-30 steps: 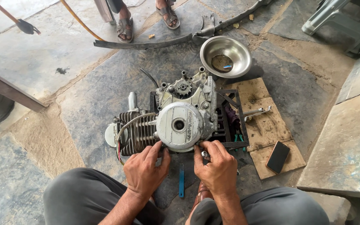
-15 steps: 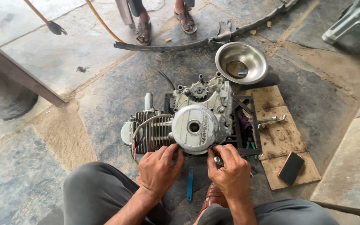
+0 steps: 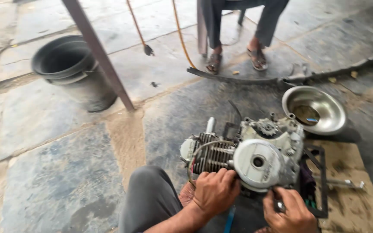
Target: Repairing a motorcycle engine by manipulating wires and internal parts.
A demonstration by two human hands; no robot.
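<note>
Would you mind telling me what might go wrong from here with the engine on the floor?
1. The engine sits straight on the oily stone floor, steadied by the left hand; it may tip or slide.
2. The right hand works low at the round cover; a slip could knock knuckles on the metal.
3. The steel bowl lies near a bystander's feet and could be kicked.

floor: stone slabs (image 3: 44,129) | bg: blk bucket (image 3: 65,64) | daylight
</note>
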